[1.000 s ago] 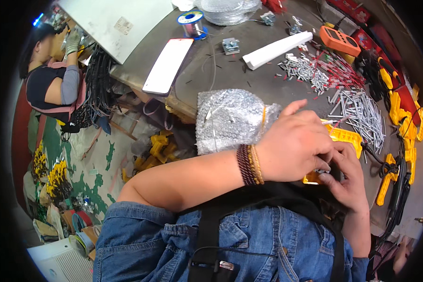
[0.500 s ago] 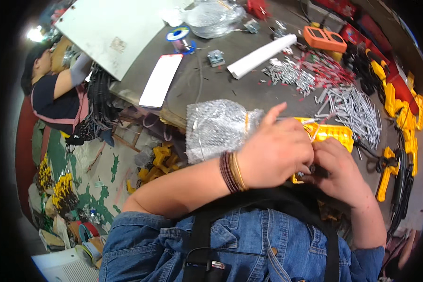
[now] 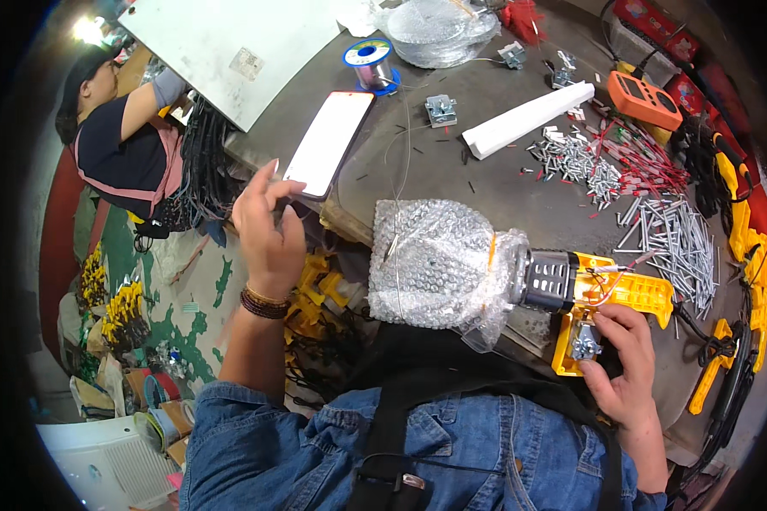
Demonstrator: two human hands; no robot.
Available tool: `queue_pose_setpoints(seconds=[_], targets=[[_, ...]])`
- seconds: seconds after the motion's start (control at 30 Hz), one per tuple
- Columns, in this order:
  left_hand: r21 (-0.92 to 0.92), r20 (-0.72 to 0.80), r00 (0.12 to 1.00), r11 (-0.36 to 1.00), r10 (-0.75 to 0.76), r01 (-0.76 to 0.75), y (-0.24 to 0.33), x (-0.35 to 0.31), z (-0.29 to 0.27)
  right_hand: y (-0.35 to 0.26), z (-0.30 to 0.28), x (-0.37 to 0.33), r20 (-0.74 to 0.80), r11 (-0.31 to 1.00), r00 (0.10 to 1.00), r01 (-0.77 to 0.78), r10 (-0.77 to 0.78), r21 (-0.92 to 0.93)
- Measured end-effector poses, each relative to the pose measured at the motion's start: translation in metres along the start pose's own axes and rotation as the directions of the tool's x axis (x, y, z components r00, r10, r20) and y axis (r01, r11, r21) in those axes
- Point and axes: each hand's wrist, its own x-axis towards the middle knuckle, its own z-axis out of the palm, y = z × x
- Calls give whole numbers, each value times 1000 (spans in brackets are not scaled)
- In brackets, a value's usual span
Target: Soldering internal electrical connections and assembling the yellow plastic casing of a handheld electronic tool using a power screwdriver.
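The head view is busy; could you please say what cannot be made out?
Head view: contents of the bubble-wrapped bundle, veiled by wrap.
Head view: whether the left hand touches the phone, unclear from one angle.
Head view: underside of the yellow piece in the right hand, facing away.
Head view: far end of the white panel, cut by upper edge.

Yellow housing (image 3: 643,295) at 3 o'clock, open, wires (image 3: 606,270) exposed, bubble-wrapped end (image 3: 435,264) toward 9, metal block (image 3: 584,342) in frame at 4; white-screened phone (image 3: 328,140) flat at 11.
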Motion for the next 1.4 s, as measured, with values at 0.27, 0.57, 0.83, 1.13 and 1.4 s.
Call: queue_pose_setpoints(seconds=[0.27,0.57,0.83,1.13,1.4], targets=[[178,5,989,973,148,-146,2,-6,5,1,-2,-8,-5,998,999,-37,36,-44],[198,-49,994,976,98,-87,1,-3,7,0,0,-5,-33,998,999,-25,23,-55],[227,-57,995,972,81,-66,1,-6,0,-15,-8,10,53,989,998,27,-20,-148],[-349,106,770,749,629,-563,109,10,-29,-12,-19,12,113,995,989,-89,94,-45],[-353,319,451,546,834,-760,145,30,-17,27,-93,10,-238,972,948,-231,212,-51]])
